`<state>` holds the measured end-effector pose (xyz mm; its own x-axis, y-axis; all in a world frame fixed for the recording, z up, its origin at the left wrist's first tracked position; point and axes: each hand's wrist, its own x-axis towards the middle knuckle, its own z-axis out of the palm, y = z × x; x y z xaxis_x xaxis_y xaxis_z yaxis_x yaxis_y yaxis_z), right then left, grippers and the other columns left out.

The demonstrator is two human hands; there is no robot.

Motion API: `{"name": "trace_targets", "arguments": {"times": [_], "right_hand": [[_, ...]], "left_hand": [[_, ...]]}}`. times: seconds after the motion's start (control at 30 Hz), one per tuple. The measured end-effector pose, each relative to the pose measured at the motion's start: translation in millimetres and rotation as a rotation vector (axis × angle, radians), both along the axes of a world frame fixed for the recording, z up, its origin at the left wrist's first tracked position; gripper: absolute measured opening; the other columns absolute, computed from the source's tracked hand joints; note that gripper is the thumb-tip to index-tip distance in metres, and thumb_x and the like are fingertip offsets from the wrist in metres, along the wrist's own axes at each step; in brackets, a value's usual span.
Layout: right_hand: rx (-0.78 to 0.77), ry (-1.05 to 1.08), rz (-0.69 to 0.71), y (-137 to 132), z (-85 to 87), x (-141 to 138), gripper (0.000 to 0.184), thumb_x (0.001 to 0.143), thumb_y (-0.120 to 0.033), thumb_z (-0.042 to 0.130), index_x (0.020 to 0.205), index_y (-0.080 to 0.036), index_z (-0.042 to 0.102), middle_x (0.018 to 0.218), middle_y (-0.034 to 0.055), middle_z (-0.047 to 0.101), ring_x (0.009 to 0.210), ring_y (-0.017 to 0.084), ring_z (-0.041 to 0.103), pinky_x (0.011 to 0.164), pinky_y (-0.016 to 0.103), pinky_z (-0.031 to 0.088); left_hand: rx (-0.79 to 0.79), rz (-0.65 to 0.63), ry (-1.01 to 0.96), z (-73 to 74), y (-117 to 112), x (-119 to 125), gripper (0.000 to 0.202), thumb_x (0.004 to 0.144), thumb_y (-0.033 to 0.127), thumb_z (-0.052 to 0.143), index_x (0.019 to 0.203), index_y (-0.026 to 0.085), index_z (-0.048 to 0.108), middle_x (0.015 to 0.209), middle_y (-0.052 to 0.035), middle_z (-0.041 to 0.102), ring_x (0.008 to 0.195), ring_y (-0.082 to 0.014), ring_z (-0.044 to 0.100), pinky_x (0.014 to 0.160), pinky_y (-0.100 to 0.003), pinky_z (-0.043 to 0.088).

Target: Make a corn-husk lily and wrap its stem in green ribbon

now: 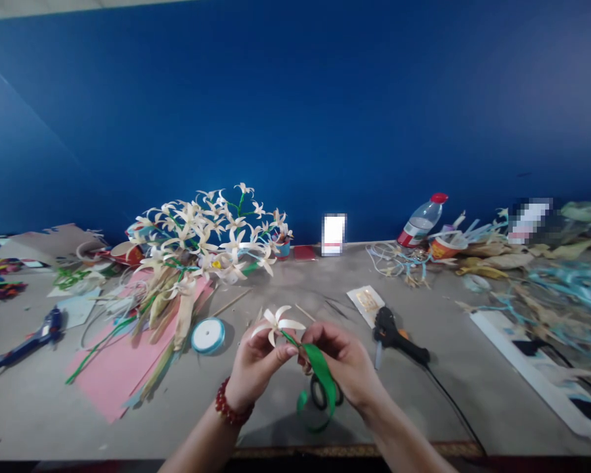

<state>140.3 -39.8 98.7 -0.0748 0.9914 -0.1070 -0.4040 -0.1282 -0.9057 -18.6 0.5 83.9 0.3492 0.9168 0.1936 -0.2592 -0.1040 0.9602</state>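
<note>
My left hand (pixel 256 364), with a red bead bracelet (pixel 231 402) at its wrist, pinches the stem of a cream-white artificial flower (pixel 277 322) just below its narrow petals. A green ribbon (pixel 320 371) is wound on the stem, and its loose end curls down toward the table. My right hand (pixel 345 358) is closed on the ribbon and the lower stem; its fingertips are partly hidden. Behind the hanging ribbon lie the black loop handles of scissors (pixel 339 396). A ribbon spool (pixel 208 336) stands left of my hands.
A bunch of similar flowers (pixel 201 230) stands at the back left over pink paper (pixel 103 374). One glue gun (pixel 401 338) lies at right, a blue one (pixel 34 341) at left. A bottle (pixel 423 220), dried husks and a power strip (pixel 532 374) fill the right side.
</note>
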Motion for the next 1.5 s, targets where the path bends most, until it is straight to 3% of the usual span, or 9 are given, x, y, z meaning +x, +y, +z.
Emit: {"name": "trace_targets", "arguments": {"times": [0.1,0.27,0.4,0.6,0.73,0.97,1.23,1.4,1.5], "right_hand": [[0.012,0.011,-0.001,0.6,-0.8,-1.5,0.032,0.067,-0.040,0.085,0.069,-0.017,0.062,0.060,-0.0013,0.064,0.053,0.011,0.059,0.056,0.023,0.049],[0.054,0.039,0.000,0.7,-3.6,-0.2,0.027,0.076,-0.039,0.079,0.071,-0.017,0.063,0.061,-0.0009,0.064,0.058,0.011,0.058,0.059,0.022,0.047],[0.037,0.058,0.011,-0.2,-1.6,1.9,0.028,0.077,-0.039,0.079,0.071,-0.017,0.063,0.062,-0.0009,0.064,0.057,0.011,0.057,0.059,0.021,0.045],[0.017,0.071,0.021,-0.1,-0.5,1.3,0.031,0.073,-0.041,0.081,0.074,-0.018,0.061,0.066,-0.0007,0.064,0.060,0.012,0.059,0.061,0.023,0.047],[0.082,-0.051,0.069,-3.2,-1.6,3.0,0.027,0.072,-0.035,0.081,0.083,-0.018,0.063,0.075,-0.0001,0.062,0.067,0.012,0.058,0.063,0.022,0.046],[0.318,-0.313,0.009,-14.2,-1.1,5.5,0.013,0.082,-0.028,0.069,0.088,-0.018,0.064,0.081,0.0027,0.062,0.079,0.015,0.059,0.073,0.025,0.048],[0.347,-0.440,0.061,-21.5,-6.5,11.8,0.015,0.085,-0.026,0.066,0.096,-0.017,0.065,0.084,0.0041,0.066,0.081,0.016,0.061,0.073,0.025,0.049],[0.235,-0.665,0.192,-28.2,-29.9,31.5,0.031,0.095,-0.043,0.050,0.086,-0.016,0.063,0.076,0.0050,0.068,0.068,0.015,0.061,0.063,0.024,0.045],[0.176,-1.052,0.084,-39.9,-60.6,44.2,0.036,0.098,-0.041,0.041,0.078,-0.018,0.059,0.070,0.0044,0.066,0.064,0.016,0.059,0.062,0.026,0.042]], "left_hand": [[0.012,0.027,0.008,4.9,0.0,1.6,0.018,0.076,0.033,0.077,0.074,0.016,0.071,0.076,-0.0066,0.067,0.082,-0.0234,0.064,0.073,-0.031,0.052],[0.044,0.040,0.015,3.4,-1.0,5.9,0.016,0.081,0.032,0.071,0.078,0.017,0.069,0.079,-0.0052,0.067,0.074,-0.0195,0.063,0.076,-0.033,0.051],[0.147,0.066,0.124,-0.3,2.1,1.8,0.013,0.079,0.030,0.074,0.078,0.017,0.071,0.080,-0.0070,0.069,0.086,-0.0242,0.065,0.082,-0.034,0.050],[0.284,0.075,0.281,3.5,4.5,-7.4,0.012,0.083,0.029,0.069,0.082,0.017,0.073,0.083,-0.0083,0.071,0.089,-0.0256,0.065,0.081,-0.033,0.048],[0.358,0.065,0.191,3.8,2.2,-6.3,0.013,0.088,0.028,0.063,0.083,0.018,0.069,0.084,-0.0081,0.069,0.087,-0.0237,0.064,0.085,-0.036,0.048],[0.509,-0.058,0.023,-6.2,5.4,-10.7,0.005,0.086,0.022,0.066,0.089,0.019,0.069,0.081,-0.0057,0.068,0.084,-0.0229,0.065,0.086,-0.042,0.052],[0.513,-0.032,-0.122,-18.3,0.9,-7.1,0.006,0.087,0.023,0.065,0.090,0.020,0.069,0.079,-0.0039,0.068,0.078,-0.0210,0.065,0.082,-0.043,0.053],[0.430,0.043,-0.218,-29.3,0.4,-10.0,0.006,0.088,0.024,0.064,0.089,0.020,0.067,0.079,-0.0032,0.066,0.079,-0.0198,0.062,0.082,-0.042,0.052],[0.403,0.050,-0.213,-34.2,1.4,-15.2,0.007,0.088,0.025,0.064,0.089,0.019,0.067,0.079,-0.0034,0.065,0.078,-0.0187,0.060,0.083,-0.041,0.051]]}}
